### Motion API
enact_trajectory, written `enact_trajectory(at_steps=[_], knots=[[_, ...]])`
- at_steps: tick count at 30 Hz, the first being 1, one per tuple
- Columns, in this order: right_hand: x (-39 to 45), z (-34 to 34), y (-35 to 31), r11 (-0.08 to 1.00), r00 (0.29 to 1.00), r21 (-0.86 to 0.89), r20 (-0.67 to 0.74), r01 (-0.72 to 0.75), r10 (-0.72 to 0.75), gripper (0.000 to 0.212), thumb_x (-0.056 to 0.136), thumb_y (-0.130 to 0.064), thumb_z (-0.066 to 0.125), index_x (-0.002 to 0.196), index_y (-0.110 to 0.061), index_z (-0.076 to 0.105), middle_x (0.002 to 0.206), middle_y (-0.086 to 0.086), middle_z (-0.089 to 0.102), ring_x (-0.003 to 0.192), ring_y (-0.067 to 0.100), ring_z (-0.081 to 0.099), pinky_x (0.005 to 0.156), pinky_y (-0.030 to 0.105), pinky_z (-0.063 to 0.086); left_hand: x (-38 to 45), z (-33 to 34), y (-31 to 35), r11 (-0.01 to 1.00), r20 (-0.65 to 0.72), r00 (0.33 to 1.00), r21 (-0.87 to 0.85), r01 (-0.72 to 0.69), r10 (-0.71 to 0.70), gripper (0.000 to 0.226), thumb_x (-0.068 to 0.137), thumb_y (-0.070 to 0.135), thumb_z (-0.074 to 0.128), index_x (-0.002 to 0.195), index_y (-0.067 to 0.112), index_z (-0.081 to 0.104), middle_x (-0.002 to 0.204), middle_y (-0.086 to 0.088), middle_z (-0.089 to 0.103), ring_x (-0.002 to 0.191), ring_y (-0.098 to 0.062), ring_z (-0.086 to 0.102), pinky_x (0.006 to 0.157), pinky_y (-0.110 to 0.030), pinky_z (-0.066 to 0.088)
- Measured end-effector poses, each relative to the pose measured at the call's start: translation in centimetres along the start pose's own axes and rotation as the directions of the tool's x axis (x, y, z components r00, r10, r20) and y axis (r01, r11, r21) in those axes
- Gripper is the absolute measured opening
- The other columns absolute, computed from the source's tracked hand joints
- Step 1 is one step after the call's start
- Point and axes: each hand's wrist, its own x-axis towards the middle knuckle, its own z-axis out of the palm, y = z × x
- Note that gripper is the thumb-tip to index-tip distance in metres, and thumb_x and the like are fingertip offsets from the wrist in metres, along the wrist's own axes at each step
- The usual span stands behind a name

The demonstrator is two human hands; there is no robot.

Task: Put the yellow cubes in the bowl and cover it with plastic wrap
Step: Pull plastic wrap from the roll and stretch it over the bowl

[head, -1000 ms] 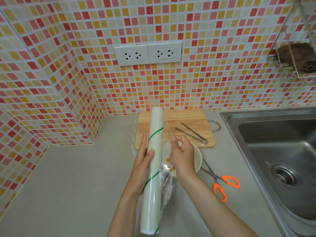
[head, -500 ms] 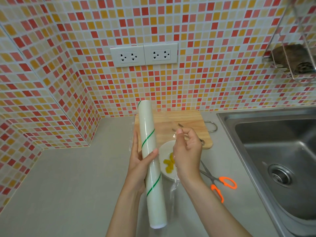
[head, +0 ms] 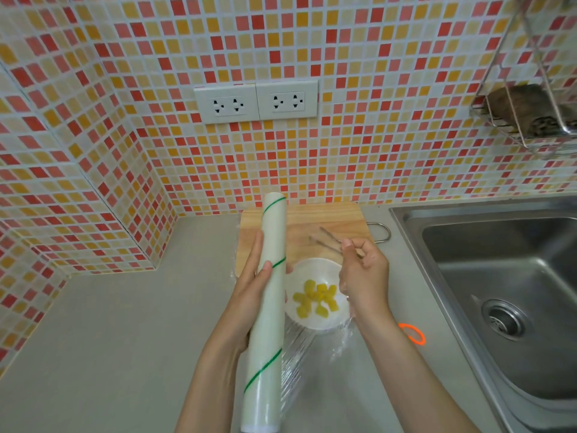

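A white bowl (head: 312, 270) sits on the grey counter with several yellow cubes (head: 317, 299) inside. My left hand (head: 249, 285) grips a long white roll of plastic wrap (head: 270, 314) with green stripes, held upright-tilted left of the bowl. My right hand (head: 363, 273) pinches the free edge of the clear film (head: 312, 342) to the right of the bowl. The film stretches from the roll across above the bowl, wrinkled at its near side.
A wooden cutting board (head: 299, 223) lies behind the bowl with metal tongs (head: 324, 239) on it. Orange-handled scissors (head: 412, 334) peek out right of my right wrist. A steel sink (head: 499, 285) is at the right. Tiled walls with sockets (head: 256, 101) stand behind.
My right hand has pulled the film edge rightward away from the roll, uncovering the view of the bowl and cubes. The roll has shifted a little left.
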Motion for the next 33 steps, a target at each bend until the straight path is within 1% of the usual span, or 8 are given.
enact_trajectory(at_steps=[3, 7, 12, 17, 21, 24, 27, 33], knots=[[0.3, -0.6, 0.1, 1.000, 1.000, 0.005, 0.000, -0.025, 0.025, 0.023, 0.092, -0.019, 0.054, 0.069, -0.023, 0.058, 0.044, -0.003, 0.037, 0.043, 0.016, 0.029, 0.046, 0.025, 0.025, -0.2, 0.0, -0.1, 0.997, -0.012, 0.998, 0.038, -0.061, 0.062, 0.040, 0.094, 0.040, 0.041, 0.124, 0.066, 0.038, 0.147, 0.024, 0.037, 0.127, -0.011, 0.049, 0.106, -0.038, 0.041], [0.8, -1.5, -0.1, 1.000, 1.000, -0.018, -0.028, -0.010, 0.009, 0.024, 0.091, -0.019, 0.055, 0.067, -0.023, 0.060, 0.047, -0.008, 0.047, 0.044, 0.014, 0.034, 0.049, 0.023, 0.029, -0.3, 0.0, -0.4, 0.999, -0.023, 1.000, -0.030, -0.021, 0.021, 0.040, 0.089, 0.045, 0.042, 0.126, 0.061, 0.042, 0.137, -0.003, 0.052, 0.094, -0.014, 0.069, 0.062, -0.027, 0.056], [1.8, -2.7, 0.2, 0.995, 0.999, -0.098, -0.052, -0.004, -0.002, 0.018, 0.089, -0.026, 0.056, 0.074, -0.018, 0.061, 0.052, 0.005, 0.043, 0.044, 0.015, 0.034, 0.048, 0.027, 0.031, 1.0, -0.4, -0.6, 0.984, -0.138, 0.979, 0.115, -0.135, 0.150, 0.043, 0.098, 0.023, 0.041, 0.129, 0.053, 0.037, 0.116, 0.042, 0.049, 0.092, 0.027, 0.053, 0.070, 0.002, 0.041], [3.1, -3.5, 0.9, 0.988, 0.997, -0.154, -0.083, -0.017, 0.004, 0.019, 0.090, -0.024, 0.056, 0.071, -0.022, 0.060, 0.053, -0.001, 0.046, 0.046, 0.015, 0.035, 0.050, 0.026, 0.032, 1.8, -0.6, -0.8, 0.999, -0.103, 0.994, 0.046, -0.021, 0.026, 0.050, 0.094, 0.029, 0.049, 0.128, 0.063, 0.036, 0.139, 0.009, 0.052, 0.116, -0.017, 0.060, 0.088, -0.035, 0.052], [4.1, -4.0, 1.8, 0.981, 0.996, -0.188, -0.090, -0.040, 0.024, 0.017, 0.090, -0.023, 0.056, 0.076, -0.014, 0.061, 0.055, -0.002, 0.048, 0.048, 0.013, 0.038, 0.051, 0.024, 0.032, 1.9, -0.7, -1.5, 0.993, -0.069, 0.997, 0.111, -0.040, 0.048, 0.057, 0.093, 0.027, 0.052, 0.131, 0.065, 0.029, 0.137, 0.029, 0.042, 0.096, 0.002, 0.066, 0.064, -0.016, 0.055], [5.0, -4.3, 2.8, 0.974, 0.995, -0.223, -0.094, -0.048, 0.028, 0.018, 0.089, -0.023, 0.056, 0.076, -0.012, 0.062, 0.055, -0.004, 0.050, 0.050, 0.011, 0.042, 0.052, 0.023, 0.033, 2.1, -0.4, -1.7, 0.949, -0.083, 0.990, 0.304, -0.079, 0.110, 0.058, 0.095, 0.029, 0.049, 0.136, 0.060, 0.022, 0.131, 0.043, 0.030, 0.101, 0.024, 0.051, 0.079, -0.004, 0.044], [5.6, -4.2, 3.8, 0.967, 0.995, -0.252, -0.101, -0.043, 0.018, 0.021, 0.088, -0.020, 0.057, 0.068, -0.016, 0.059, 0.055, -0.006, 0.050, 0.051, 0.010, 0.043, 0.053, 0.023, 0.033, 3.0, -0.7, -2.5, 0.835, -0.172, 0.961, 0.542, -0.092, 0.217, 0.050, 0.099, 0.026, 0.039, 0.144, 0.042, 0.025, 0.133, 0.021, 0.035, 0.124, 0.005, 0.035, 0.104, -0.018, 0.025], [6.3, -4.1, 6.6, 0.933, 0.990, -0.344, -0.123, -0.108, 0.069, 0.022, 0.088, -0.016, 0.057, 0.066, -0.015, 0.057, 0.067, 0.004, 0.059, 0.065, 0.024, 0.052, 0.066, 0.029, 0.040, 3.7, -1.2, -5.3, 0.756, -0.210, 0.961, 0.654, 0.002, 0.180, 0.045, 0.101, 0.026, 0.029, 0.144, 0.039, 0.025, 0.129, -0.007, 0.054, 0.114, -0.021, 0.049, 0.103, -0.027, 0.033]])
